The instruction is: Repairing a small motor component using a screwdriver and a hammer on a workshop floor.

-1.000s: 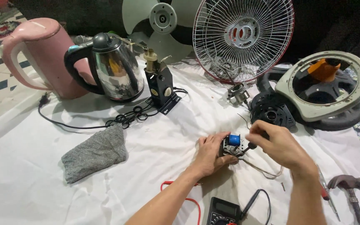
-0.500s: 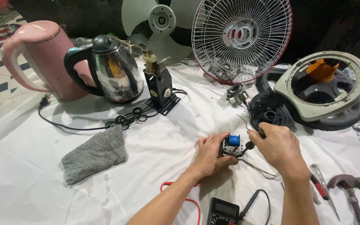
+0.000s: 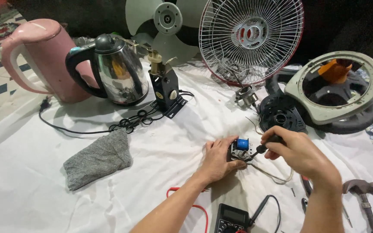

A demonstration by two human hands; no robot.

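**Probe meets motor on the white cloth**

Your left hand (image 3: 219, 159) cups a small motor with a blue coil (image 3: 241, 149), fingers curled around it on the white cloth (image 3: 160, 172). Your right hand (image 3: 298, 151) pinches a black probe (image 3: 262, 148), tip touching the motor. A multimeter (image 3: 232, 218) lies near you; a grey rag (image 3: 98, 159) lies well left.
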